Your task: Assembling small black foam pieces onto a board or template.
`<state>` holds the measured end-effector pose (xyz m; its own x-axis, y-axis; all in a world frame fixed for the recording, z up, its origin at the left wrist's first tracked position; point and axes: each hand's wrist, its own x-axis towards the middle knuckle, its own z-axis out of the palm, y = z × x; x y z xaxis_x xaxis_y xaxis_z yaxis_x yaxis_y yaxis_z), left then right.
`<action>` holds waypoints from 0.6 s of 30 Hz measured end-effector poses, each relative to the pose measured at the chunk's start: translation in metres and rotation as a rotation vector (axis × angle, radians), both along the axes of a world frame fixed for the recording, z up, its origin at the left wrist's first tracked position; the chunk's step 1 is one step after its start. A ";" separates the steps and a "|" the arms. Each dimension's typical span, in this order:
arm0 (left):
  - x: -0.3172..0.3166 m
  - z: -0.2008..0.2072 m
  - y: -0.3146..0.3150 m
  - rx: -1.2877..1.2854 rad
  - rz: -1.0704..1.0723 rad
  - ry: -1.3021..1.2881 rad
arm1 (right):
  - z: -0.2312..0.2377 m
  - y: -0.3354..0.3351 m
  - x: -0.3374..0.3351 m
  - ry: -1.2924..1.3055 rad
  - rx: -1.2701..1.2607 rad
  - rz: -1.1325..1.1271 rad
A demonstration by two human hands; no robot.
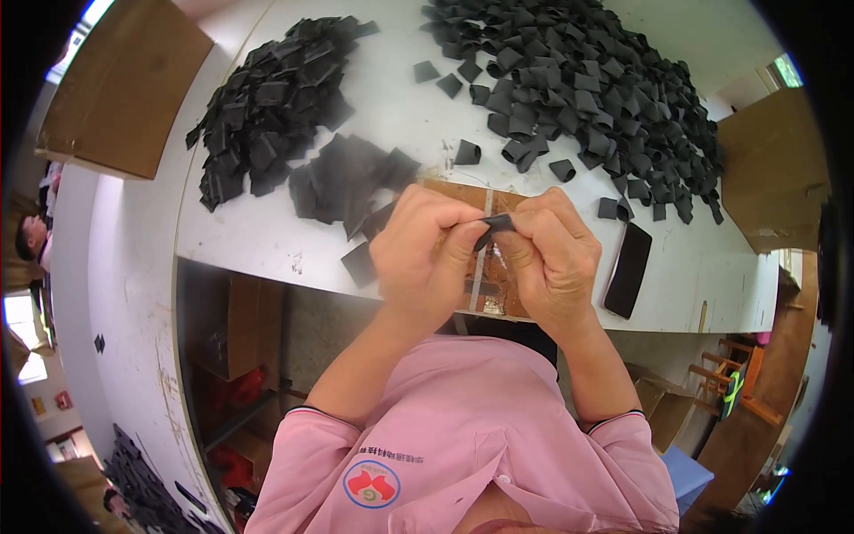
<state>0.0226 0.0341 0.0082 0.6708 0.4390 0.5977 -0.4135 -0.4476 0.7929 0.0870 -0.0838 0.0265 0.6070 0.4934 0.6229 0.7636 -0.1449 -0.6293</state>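
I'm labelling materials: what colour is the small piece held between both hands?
The small piece is black; head view shows it best.

The plainest lettering I can make out from here is on the pink shirt (445, 383): a short row of characters (392, 453), small, dark and blocky, set on the chest right next to a round badge (372, 483). That badge has a blue ring, a pale ground, a red shape spread across its middle and a small green mark set between the red parts. Some tiny, faint print sits inside the ring too, too small for me to read. On the white table (240, 236), some dark scribbles (296, 262) may be handwriting; I can't tell.
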 end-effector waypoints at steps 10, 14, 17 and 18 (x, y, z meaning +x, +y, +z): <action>-0.072 -0.111 0.062 0.320 0.697 0.816 | -0.007 -0.023 0.024 0.674 0.160 -0.171; -0.079 -0.120 0.073 0.242 0.504 0.852 | -0.038 -0.018 -0.031 0.740 -0.277 0.100; -0.074 -0.098 0.065 -0.172 0.260 0.723 | -0.054 -0.003 -0.048 0.575 -0.335 0.150; -0.073 -0.081 0.058 -0.539 0.059 0.674 | -0.054 0.003 -0.051 0.671 -0.253 0.120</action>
